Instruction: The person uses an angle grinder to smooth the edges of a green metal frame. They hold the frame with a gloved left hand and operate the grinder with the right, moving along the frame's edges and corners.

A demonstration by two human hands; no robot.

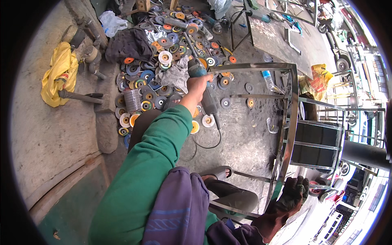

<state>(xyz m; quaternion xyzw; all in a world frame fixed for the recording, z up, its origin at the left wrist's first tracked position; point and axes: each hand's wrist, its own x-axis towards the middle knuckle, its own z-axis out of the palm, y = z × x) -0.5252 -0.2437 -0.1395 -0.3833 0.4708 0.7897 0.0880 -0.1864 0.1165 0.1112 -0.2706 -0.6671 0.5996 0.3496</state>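
Note:
My left hand (197,89), bare below a green sleeve, is closed around the body of an angle grinder (209,100). The grinder's blue-green head points away from me, and its cord trails down to the floor. To the right stands a metal frame (291,106) of bent square tubing, its upper bar reaching left close to the grinder. My right hand (293,191), in a dark work glove with a reddish-brown cuff, is at the lower part of this frame. Its fingers are curled, seemingly round the tubing; the contact is partly hidden.
Many used grinding discs (149,96) lie heaped ahead and left, with rags (130,45) among them. A yellow bag (61,73) and a hammer (79,96) are on the left ledge. A metal table (281,45) stands far right, and a bottle (268,79) lies near the frame.

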